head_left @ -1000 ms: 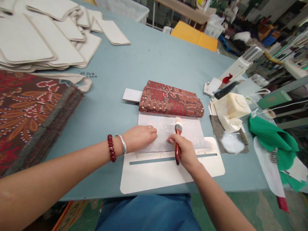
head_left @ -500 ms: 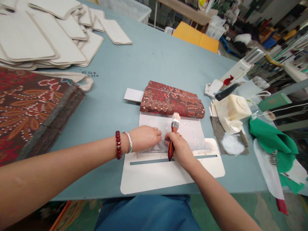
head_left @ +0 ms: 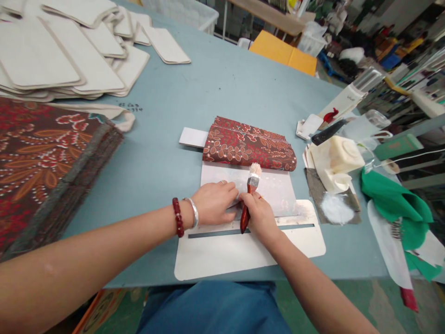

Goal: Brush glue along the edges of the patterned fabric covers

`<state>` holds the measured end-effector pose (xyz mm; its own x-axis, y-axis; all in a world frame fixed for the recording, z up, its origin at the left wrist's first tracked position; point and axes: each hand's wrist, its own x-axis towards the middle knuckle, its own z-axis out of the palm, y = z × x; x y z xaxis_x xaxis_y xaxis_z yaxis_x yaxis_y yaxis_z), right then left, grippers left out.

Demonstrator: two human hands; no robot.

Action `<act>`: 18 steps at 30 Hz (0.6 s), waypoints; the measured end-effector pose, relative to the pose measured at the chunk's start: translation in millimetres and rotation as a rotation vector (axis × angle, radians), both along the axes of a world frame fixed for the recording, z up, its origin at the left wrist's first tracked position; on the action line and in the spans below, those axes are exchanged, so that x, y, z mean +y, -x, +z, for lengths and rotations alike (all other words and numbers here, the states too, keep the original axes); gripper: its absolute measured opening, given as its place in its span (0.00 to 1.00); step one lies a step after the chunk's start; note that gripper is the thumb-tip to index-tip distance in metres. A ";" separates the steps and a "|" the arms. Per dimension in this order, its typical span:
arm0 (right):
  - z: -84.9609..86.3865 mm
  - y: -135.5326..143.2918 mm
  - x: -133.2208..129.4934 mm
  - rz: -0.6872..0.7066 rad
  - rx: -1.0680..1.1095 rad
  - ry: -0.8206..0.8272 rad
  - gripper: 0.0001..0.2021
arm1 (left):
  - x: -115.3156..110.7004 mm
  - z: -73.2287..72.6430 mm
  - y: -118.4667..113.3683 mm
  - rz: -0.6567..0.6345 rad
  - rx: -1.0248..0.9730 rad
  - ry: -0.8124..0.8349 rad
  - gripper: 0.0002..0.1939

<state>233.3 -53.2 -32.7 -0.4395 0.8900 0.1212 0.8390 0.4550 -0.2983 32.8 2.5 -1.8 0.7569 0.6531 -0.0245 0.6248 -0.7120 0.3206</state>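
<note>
My right hand [head_left: 259, 214] grips a paintbrush [head_left: 245, 214] with a reddish-brown handle, its pale bristles pointing away from me. Flat on a whitish sheet [head_left: 278, 185], my left hand [head_left: 214, 202] has its fingers stretched toward the right hand and its thumb apart. The fingertips of both hands nearly meet, and whether they touch is unclear. Along the sheet's far edge lies a folded piece of patterned brown-red fabric [head_left: 248, 146]. A pale strip [head_left: 193, 137] sticks out from its left end. Under the sheet's near edge is a white slotted board [head_left: 229, 257].
Patterned fabric [head_left: 45, 162] is stacked at left, with cream padded panels [head_left: 38, 55] behind it. At right are a cut plastic jug [head_left: 339, 157], a white patch of paste [head_left: 337, 208] on grey cloth and green fabric [head_left: 396, 199]. The blue-grey table [head_left: 156, 139] ends near my lap.
My left hand has moved slightly right and flattened, its fingers now spread closer to the right hand. The brush handle's near end has shifted a little left. The fabric and board look unmoved.
</note>
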 end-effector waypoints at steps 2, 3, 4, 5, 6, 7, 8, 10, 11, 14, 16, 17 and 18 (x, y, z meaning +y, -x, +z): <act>-0.1 -6.7 -3.8 0.029 -0.010 -0.020 0.12 | -12.3 -1.1 8.4 0.059 0.061 -0.095 0.06; -0.5 -15.6 -6.6 0.058 -0.021 -0.033 0.13 | -15.1 -2.3 16.4 0.091 0.081 -0.108 0.08; -1.4 -28.7 -9.7 0.076 -0.038 -0.052 0.13 | -15.4 -3.6 26.0 0.113 0.083 -0.098 0.09; -2.8 -45.5 -12.6 0.068 -0.058 -0.079 0.14 | -13.4 -4.8 36.1 0.123 0.064 -0.067 0.10; -4.7 -65.4 -15.2 0.027 -0.083 -0.110 0.15 | -9.5 -5.7 45.4 0.125 0.025 -0.022 0.09; -6.7 -86.8 -17.1 -0.040 -0.109 -0.137 0.17 | -3.7 -6.1 52.8 0.127 -0.025 0.031 0.08; -8.2 -108.2 -18.5 -0.122 -0.134 -0.157 0.18 | 3.8 -5.7 57.6 0.136 -0.073 0.083 0.08; -7.6 -145.2 -20.5 -0.284 -0.163 -0.164 0.17 | 23.9 -2.8 58.4 0.201 -0.149 0.138 0.10; -4.6 -158.7 -22.0 -0.366 -0.157 -0.158 0.15 | 36.5 -0.3 55.1 0.253 -0.176 0.127 0.13; 15.3 -176.7 -30.5 -0.592 -0.044 -0.170 0.13 | 81.9 9.7 41.4 0.471 -0.236 -0.030 0.18; 33.8 -176.7 -38.2 -0.644 0.071 -0.172 0.19 | 111.3 16.5 37.0 0.625 -0.253 -0.136 0.19; 42.8 -175.9 -41.7 -0.636 0.119 -0.180 0.22 | 122.6 19.2 37.4 0.673 -0.259 -0.165 0.19; 50.9 -175.6 -44.4 -0.619 0.160 -0.196 0.23 | 129.9 21.0 39.6 0.701 -0.268 -0.184 0.19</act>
<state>408.9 -97.6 18.1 0.1819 0.9270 0.3280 0.9150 -0.0374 -0.4018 -6.8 132.5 19.2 0.1296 0.9577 0.2569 0.8669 -0.2352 0.4395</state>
